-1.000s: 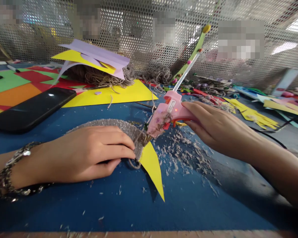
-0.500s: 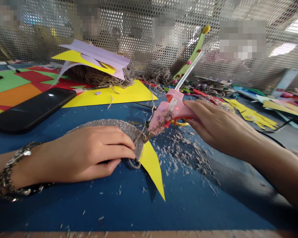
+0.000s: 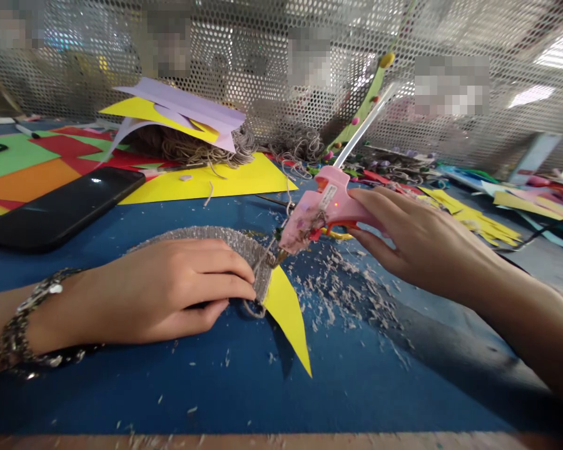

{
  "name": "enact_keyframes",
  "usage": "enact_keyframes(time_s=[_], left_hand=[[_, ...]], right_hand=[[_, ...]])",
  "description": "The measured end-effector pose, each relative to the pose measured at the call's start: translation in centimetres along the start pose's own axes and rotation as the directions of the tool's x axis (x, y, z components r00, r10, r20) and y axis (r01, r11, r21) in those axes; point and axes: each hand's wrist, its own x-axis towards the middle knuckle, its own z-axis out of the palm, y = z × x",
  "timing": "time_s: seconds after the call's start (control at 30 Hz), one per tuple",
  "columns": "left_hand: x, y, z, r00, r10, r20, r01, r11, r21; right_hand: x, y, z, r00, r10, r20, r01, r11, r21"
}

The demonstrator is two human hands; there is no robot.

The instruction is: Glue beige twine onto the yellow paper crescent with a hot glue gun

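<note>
A pink hot glue gun [image 3: 307, 215] is gripped by my right hand [image 3: 408, 240], its nozzle pointing down-left at the yarn's edge. From its back sticks a clear glue stick [image 3: 363, 128]. My left hand [image 3: 178, 290] is closed, pinching the end of a curved yellow paper crescent [image 3: 288, 312] partly wrapped in grey yarn [image 3: 216, 234]. The bare yellow tip extends toward me on the right. A strand of yarn runs from my left fingertips up past the nozzle. The rest of the wrapped curve is hidden behind my left hand.
A black phone [image 3: 63, 209] lies at the left, beside coloured paper sheets [image 3: 32, 178]. Behind are a yarn heap [image 3: 182, 144] under purple and yellow paper and a metal mesh screen [image 3: 244, 56]. Grey yarn scraps [image 3: 351, 287] litter the blue mat [image 3: 206, 394]. Cut yellow paper [image 3: 473, 219] lies right.
Almost nothing differs. The glue stick leans slightly further right, and my right hand has shifted very little. My left hand keeps its place on the yarn-wrapped crescent.
</note>
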Motion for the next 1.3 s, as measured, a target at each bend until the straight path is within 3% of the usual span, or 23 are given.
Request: enact_keyframes(time_s=[0.47, 1.3], left_hand=[[0.06, -0.05, -0.04, 1.0, 0.008, 0.003, -0.008, 1.0, 0.009], [-0.05, 0.05, -0.03, 1.0, -0.002, -0.008, 0.002, 1.0, -0.002]], right_hand=[[0.17, 0.15, 0.64, 0.994, 0.097, 0.044, -0.098, 0.995, 0.022], [0.12, 0.26, 0.58, 0.994, 0.106, 0.006, -0.106, 0.994, 0.03]])
